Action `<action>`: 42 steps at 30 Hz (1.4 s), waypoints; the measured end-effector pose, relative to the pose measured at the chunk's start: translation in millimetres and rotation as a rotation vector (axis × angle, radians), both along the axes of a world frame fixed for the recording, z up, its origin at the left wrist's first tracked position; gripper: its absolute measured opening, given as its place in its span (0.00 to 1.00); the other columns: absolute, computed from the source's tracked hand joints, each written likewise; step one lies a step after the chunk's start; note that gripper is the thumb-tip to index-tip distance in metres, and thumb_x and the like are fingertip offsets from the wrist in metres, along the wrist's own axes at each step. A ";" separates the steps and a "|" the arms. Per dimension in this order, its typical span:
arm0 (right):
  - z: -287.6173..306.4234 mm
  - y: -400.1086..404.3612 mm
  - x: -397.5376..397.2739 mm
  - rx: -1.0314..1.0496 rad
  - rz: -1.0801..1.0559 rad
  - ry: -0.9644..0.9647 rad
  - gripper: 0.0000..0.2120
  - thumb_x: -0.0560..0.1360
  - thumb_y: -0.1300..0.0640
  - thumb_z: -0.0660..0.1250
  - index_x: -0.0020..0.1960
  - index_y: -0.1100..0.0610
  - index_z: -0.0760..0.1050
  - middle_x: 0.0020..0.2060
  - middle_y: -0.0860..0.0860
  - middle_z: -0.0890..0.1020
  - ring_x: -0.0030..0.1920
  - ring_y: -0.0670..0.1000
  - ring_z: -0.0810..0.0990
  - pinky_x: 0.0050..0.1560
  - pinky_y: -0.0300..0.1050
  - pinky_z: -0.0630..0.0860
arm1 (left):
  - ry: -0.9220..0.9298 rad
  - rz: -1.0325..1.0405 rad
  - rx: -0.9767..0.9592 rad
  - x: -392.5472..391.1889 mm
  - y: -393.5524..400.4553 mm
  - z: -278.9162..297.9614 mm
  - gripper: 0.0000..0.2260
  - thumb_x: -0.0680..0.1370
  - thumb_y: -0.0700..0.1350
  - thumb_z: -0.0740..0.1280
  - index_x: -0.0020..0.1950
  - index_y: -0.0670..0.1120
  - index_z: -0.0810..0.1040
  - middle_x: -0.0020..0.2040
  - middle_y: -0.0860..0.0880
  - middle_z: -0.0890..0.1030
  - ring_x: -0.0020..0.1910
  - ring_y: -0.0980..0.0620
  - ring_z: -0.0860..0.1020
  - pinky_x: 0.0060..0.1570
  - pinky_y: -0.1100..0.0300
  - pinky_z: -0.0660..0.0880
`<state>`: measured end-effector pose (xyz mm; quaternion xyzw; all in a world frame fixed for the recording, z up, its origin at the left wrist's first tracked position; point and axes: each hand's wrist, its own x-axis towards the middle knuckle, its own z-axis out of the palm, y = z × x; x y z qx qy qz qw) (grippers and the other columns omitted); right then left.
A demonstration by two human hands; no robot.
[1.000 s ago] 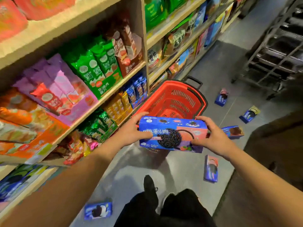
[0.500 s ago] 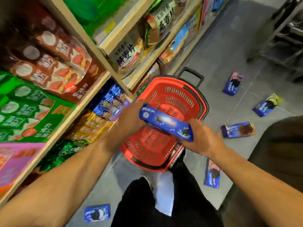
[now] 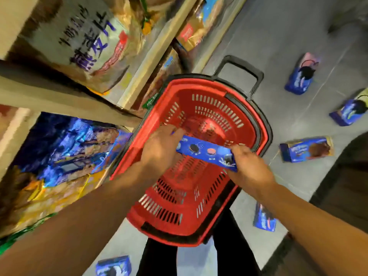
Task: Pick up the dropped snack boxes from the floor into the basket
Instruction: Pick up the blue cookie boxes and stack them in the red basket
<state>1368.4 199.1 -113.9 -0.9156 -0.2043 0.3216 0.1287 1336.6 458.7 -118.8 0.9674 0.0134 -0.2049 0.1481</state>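
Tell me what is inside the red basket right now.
Only the bare slotted floor and walls of the red basket show. The blue snack box, held by the left hand and right hand, covers a strip of the bottom.

you are looking at one basket [image 3: 260, 124], one box [image 3: 207, 154] being held over it, and five boxes lying on the floor [image 3: 299, 77] [image 3: 350, 113] [image 3: 306, 149] [image 3: 264, 220] [image 3: 113, 265].

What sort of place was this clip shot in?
Most likely a grocery or convenience store aisle: wooden shelves stocked with packaged snack bags, a red plastic shopping basket with a pull handle on the grey floor, and blue cookie boxes lying around it.
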 end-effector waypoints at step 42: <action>-322.3 81.6 83.3 -0.393 0.010 -0.046 0.24 0.75 0.55 0.67 0.68 0.59 0.64 0.62 0.56 0.72 0.63 0.60 0.72 0.56 0.54 0.74 | -0.034 -0.170 -0.001 94.1 -27.0 -343.6 0.29 0.71 0.41 0.68 0.71 0.44 0.68 0.67 0.43 0.74 0.67 0.42 0.69 0.70 0.50 0.65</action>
